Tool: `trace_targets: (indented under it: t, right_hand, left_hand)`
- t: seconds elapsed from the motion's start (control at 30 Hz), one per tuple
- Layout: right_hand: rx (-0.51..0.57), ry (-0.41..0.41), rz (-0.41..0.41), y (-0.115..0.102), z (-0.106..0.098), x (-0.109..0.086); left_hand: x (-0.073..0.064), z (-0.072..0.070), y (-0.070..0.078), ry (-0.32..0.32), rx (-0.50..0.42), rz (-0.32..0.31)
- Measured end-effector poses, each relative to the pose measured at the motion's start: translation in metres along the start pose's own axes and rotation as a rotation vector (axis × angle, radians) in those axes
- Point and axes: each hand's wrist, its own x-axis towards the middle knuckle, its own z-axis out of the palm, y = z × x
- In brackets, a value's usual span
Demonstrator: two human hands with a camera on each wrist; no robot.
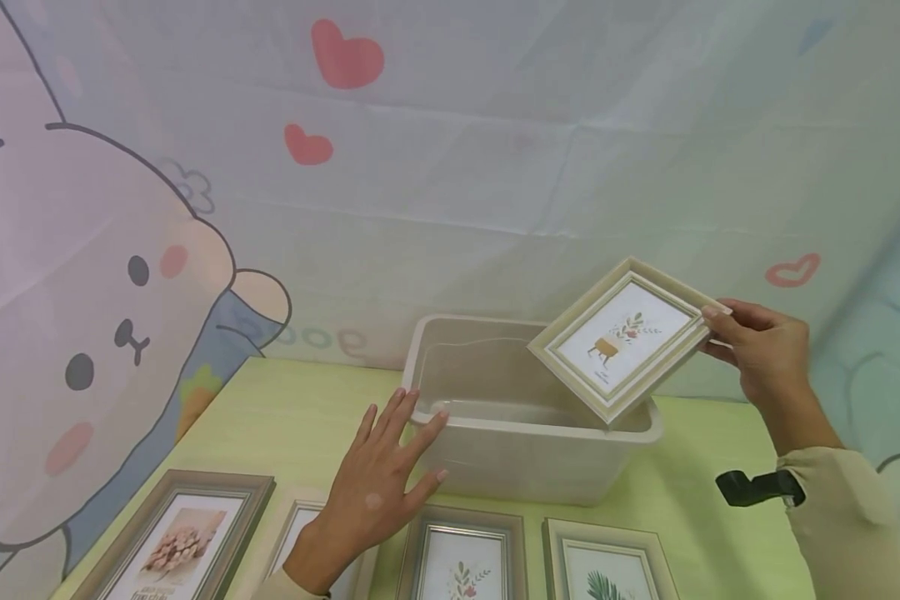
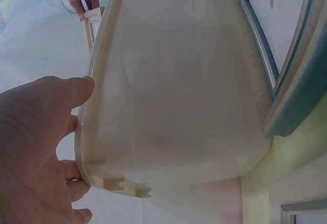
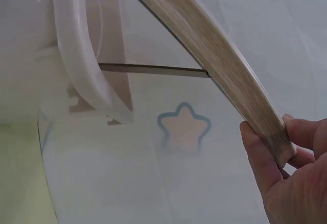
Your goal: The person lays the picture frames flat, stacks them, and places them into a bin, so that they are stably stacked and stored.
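Note:
My right hand (image 1: 774,350) pinches one corner of a light-coloured picture frame (image 1: 581,337). The picture in it shows a plant in an orange pot. Tilted, this frame overlaps the right part of a beige plastic bin (image 1: 525,458), its lower corner at the front rim. From the right wrist view, the thumb and fingers grip the frame's wooden edge (image 3: 219,55), and a thin support leg (image 3: 153,70) sticks out behind it. My left hand (image 1: 378,479) rests at the bin's front left rim with its fingers spread. In the left wrist view, its thumb (image 2: 82,89) touches the rim.
Several picture frames lie in front of the bin: a brown one with pink flowers (image 1: 176,542), a pale one partly hidden under my left arm, a brown one with a plant (image 1: 461,554), and a light one with a green leaf (image 1: 607,562). A printed cloth (image 1: 450,208) hangs behind.

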Motion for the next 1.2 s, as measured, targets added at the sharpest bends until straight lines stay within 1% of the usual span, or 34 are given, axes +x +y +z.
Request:
trace_targets:
  t: [0.2,0.3,0.37,0.4,0.43,0.53,0.63,0.77,1.0,1.2]
  right_hand:
    - [-0.064,0.034,-0.036,0.004,0.009,0.004]
    - [-0.123,0.052,-0.053,0.01,0.013,0.004]
    - [-0.244,0.071,-0.063,0.014,0.017,0.004]
    - [-0.282,0.082,-0.066,0.016,0.019,0.004]
    - [-0.343,0.09,-0.069,0.018,0.021,0.004]
    - [-0.502,0.102,-0.082,0.025,0.024,0.003]
    - [-0.557,0.096,-0.107,0.031,0.025,0.001]
    - [-0.583,0.086,-0.131,0.038,0.026,-0.001]
    - [-0.63,0.065,-0.131,0.048,0.029,-0.006]
    - [-0.714,0.045,-0.137,0.055,0.031,-0.008]
  left_hand:
    - [0.002,0.001,0.001,0.002,0.001,-0.003]
    - [0.003,0.002,0.001,0.0,0.004,-0.006]
    - [0.004,0.002,0.001,-0.005,0.003,-0.011]
    - [0.004,0.002,0.001,-0.003,0.005,-0.011]
    - [0.004,0.002,0.001,-0.002,0.006,-0.012]
    - [0.004,0.003,0.001,-0.002,0.003,-0.014]
    - [0.004,0.004,0.001,-0.002,0.002,-0.015]
    - [0.004,0.004,0.0,-0.006,0.003,-0.017]
    - [0.004,0.005,0.0,0.003,0.004,-0.01]
    - [0.005,0.005,0.001,0.012,0.017,-0.003]
